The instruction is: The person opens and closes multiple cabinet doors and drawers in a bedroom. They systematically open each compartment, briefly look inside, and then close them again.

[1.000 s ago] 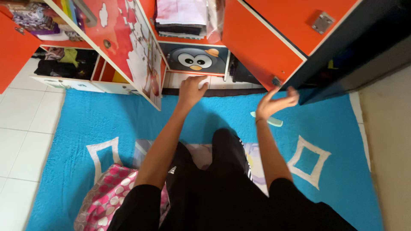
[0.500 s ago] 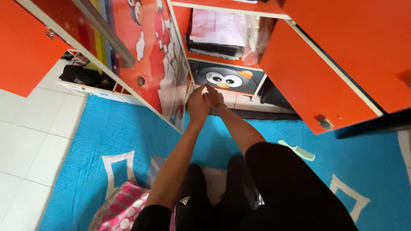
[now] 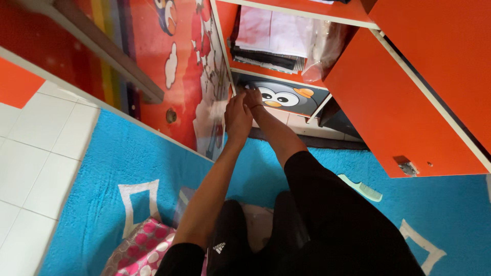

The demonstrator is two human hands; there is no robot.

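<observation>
I stand over a low drawer with a cartoon penguin face (image 3: 289, 97) at the bottom of an orange cupboard. My right hand (image 3: 254, 97) rests at the drawer's top left corner, its fingers curled over the front's upper edge. My left hand (image 3: 238, 115) is pressed against it just below, back towards me, with its fingertips at the drawer's left edge and hidden from view. Both hands touch each other. Above the drawer, a shelf holds folded clothes (image 3: 271, 36).
An open orange door (image 3: 404, 117) juts out on the right, and an open door with cartoon pictures (image 3: 179, 66) stands on the left. A green comb (image 3: 360, 186) lies on the blue rug (image 3: 102, 163). A pink dotted cushion (image 3: 143, 250) sits near my legs, with white tiles (image 3: 30, 148) to the left.
My right hand swung in from the right-hand door to join my left at the penguin drawer. Both hands then rose from its lower left corner to its top left corner, and the view moved closer.
</observation>
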